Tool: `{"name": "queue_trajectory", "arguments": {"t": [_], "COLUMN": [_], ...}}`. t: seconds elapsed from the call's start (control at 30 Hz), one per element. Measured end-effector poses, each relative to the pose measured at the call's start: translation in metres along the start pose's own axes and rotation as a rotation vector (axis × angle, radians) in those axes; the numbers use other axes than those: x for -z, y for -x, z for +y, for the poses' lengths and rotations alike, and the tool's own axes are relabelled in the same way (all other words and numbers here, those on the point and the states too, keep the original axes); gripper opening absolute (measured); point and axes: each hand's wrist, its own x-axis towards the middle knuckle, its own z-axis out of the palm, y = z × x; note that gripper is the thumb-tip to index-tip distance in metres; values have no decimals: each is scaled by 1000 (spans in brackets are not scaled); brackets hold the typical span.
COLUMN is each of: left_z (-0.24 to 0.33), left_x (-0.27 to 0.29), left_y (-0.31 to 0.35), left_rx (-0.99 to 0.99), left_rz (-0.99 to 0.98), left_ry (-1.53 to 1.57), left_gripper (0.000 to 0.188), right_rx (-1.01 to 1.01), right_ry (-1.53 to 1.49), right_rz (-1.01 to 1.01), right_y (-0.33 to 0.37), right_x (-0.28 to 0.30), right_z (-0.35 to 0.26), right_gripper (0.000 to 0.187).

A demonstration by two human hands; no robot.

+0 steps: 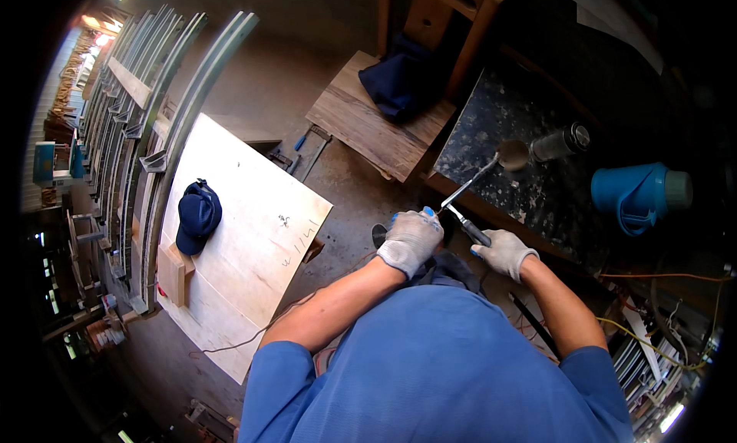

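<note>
My right hand (507, 254), in a pale work glove with blue on a fingertip, is closed round the dark grip of a metal hand tool (474, 233). A thin metal bar (470, 183) meets the tool's end at an angle and reaches over the dark tabletop; I cannot tell the tool's exact kind. My left hand (414, 239), gloved the same way, is closed beside that joint. What it holds is hidden under its fingers. A dark rounded piece (378, 235) shows just left of it.
At right, a speckled black table (491, 128) bears a clear jar (560, 142); a blue flask (641, 197) is close by. A wooden chair (384, 113) holds dark cloth (399, 78). Left are a pale board (246, 251) with a navy cap (198, 216), and racked metal rails (184, 113).
</note>
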Motion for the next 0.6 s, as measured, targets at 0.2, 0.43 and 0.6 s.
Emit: {"name": "queue_trajectory", "arguments": {"t": [0.2, 0.43, 0.6], "left_z": [2, 5, 0], "left_x": [14, 21, -1], "left_y": [-5, -7, -5], "left_rx": [11, 24, 28], "left_rz": [-66, -129, 38], "left_ry": [37, 20, 14], "left_gripper": [15, 17, 15], "right_rx": [-92, -190, -157], "right_ry": [8, -99, -291], "right_rz": [92, 40, 36], "right_y": [-6, -11, -22], "right_x": [-19, -34, -51], "right_z": [-6, -8, 14], "right_gripper": [43, 49, 42]}}
